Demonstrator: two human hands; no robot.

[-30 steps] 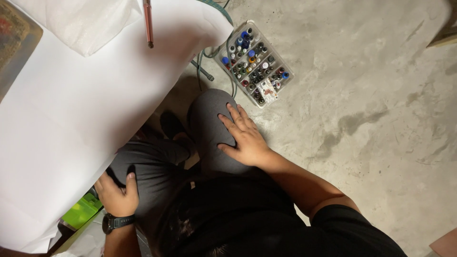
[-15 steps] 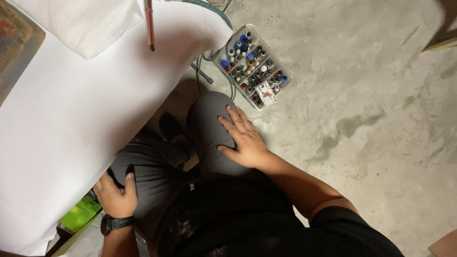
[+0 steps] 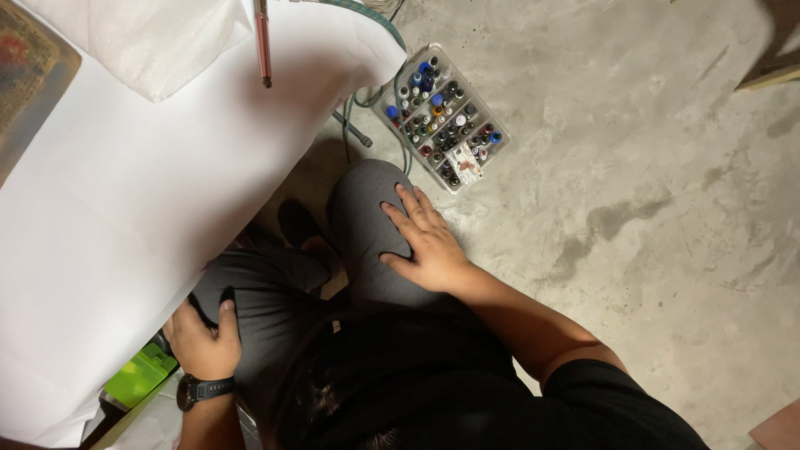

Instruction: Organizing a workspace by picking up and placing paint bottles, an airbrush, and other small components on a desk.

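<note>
Both hands rest on grey-trousered knees: the right hand [image 3: 425,242] lies flat with fingers spread on the raised right knee [image 3: 367,208], while the left hand [image 3: 202,337], wearing a dark wristwatch [image 3: 202,389], cups the left knee [image 3: 258,287] beside a big white sheet [image 3: 125,225]. Just beyond the right fingertips on the concrete floor [image 3: 650,208] sits a clear compartment box [image 3: 440,117] of small coloured-cap bottles, a green hose [image 3: 379,92] curling beside it. What may be a green box [image 3: 137,377] peeks from under the sheet near the left wrist.

Bottle tray [image 3: 442,117] lies beyond right knee [image 3: 367,208], beside sheet [image 3: 125,217].
</note>
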